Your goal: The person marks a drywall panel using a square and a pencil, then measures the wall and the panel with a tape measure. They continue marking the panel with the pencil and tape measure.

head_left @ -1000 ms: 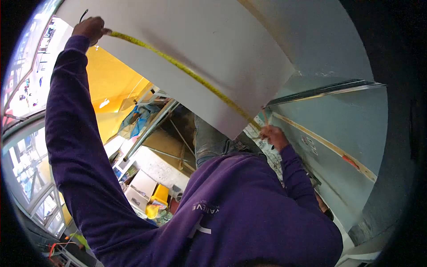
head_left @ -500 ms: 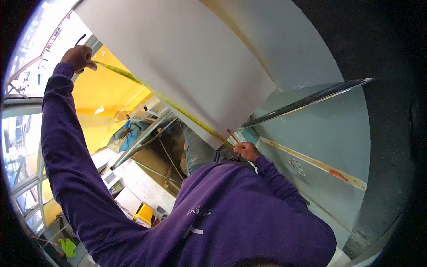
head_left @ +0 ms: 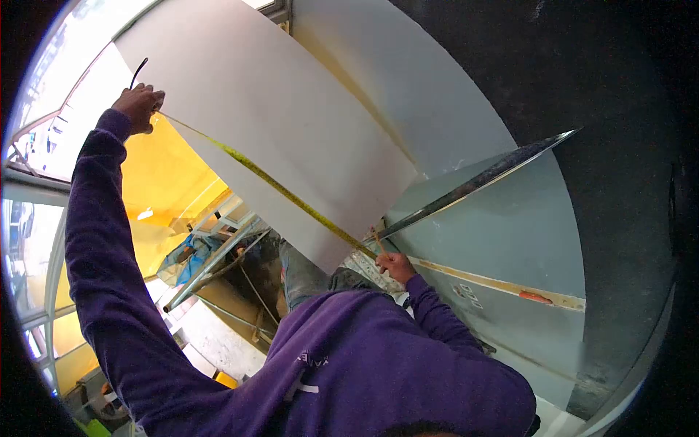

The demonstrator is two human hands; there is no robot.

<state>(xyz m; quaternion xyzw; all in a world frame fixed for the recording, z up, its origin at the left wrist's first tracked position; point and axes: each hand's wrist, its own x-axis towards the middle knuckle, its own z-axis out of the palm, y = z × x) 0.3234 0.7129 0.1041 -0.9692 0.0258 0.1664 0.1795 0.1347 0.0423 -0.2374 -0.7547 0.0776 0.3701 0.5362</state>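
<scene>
A yellow tape measure (head_left: 287, 193) is stretched diagonally along the long edge of a pale board (head_left: 269, 109). My left hand (head_left: 140, 108) is raised at the upper left, its fingers closed round one end of the tape, with a thin black strap sticking up above it. Near the board's lower corner, my right hand (head_left: 395, 267) pinches the other end of the tape together with a pencil (head_left: 378, 239) that points upward. The part of the tape inside my left fist is hidden.
Grey-green panels (head_left: 495, 226) stand at the right, with a dark metal strip (head_left: 480, 175) slanting across them. A red object (head_left: 536, 296) lies on a ledge. Metal tubing (head_left: 211, 255), blue cloth (head_left: 191, 255) and a yellow sheet (head_left: 164, 182) are at the left.
The board and panels have shifted left in view. My left hand has moved slightly right and down, my right hand slightly down. Both still hold the tape.
</scene>
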